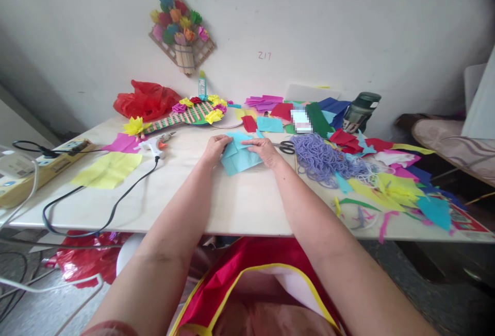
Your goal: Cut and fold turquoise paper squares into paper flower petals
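Note:
A creased sheet of light blue crepe paper is held between my two hands above the middle of the table. My left hand pinches its upper left edge. On the other side, my right hand grips its upper right part, thumb and fingers closed on it. Just right of my right hand lie black-handled scissors, their blades partly hidden behind the hand. Beyond the paper are a small red paper piece and another light blue paper piece.
A white glue gun with a black cord lies left, near a yellow paper sheet and a power strip. Purple yarn, paper scraps and a dark bottle fill the right. A flower-decorated craft lies behind.

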Demonstrator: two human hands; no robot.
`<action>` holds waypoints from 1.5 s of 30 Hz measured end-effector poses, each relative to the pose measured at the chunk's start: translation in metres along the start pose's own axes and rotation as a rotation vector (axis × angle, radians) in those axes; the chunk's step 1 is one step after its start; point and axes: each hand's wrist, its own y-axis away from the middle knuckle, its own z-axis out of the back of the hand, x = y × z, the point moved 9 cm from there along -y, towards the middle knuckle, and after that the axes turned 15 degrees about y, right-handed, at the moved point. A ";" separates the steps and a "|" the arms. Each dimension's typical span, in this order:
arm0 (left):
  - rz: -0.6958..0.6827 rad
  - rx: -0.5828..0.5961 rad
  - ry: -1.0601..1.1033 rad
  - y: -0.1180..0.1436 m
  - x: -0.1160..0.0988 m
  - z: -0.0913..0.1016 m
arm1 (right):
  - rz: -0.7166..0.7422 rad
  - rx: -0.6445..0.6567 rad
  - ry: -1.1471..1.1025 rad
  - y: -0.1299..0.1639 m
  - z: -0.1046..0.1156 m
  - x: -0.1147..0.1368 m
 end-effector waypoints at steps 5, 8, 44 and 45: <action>-0.002 0.008 -0.006 -0.001 0.002 0.000 | -0.024 0.019 0.022 0.001 -0.002 0.000; -0.009 0.016 0.007 -0.002 0.003 0.001 | -0.023 0.026 0.040 0.001 -0.002 0.000; -0.122 0.082 -0.311 0.004 -0.009 -0.018 | -0.076 0.001 0.082 -0.005 -0.002 -0.017; -0.128 0.085 -0.316 0.004 -0.010 -0.019 | -0.080 0.002 0.094 -0.005 -0.002 -0.017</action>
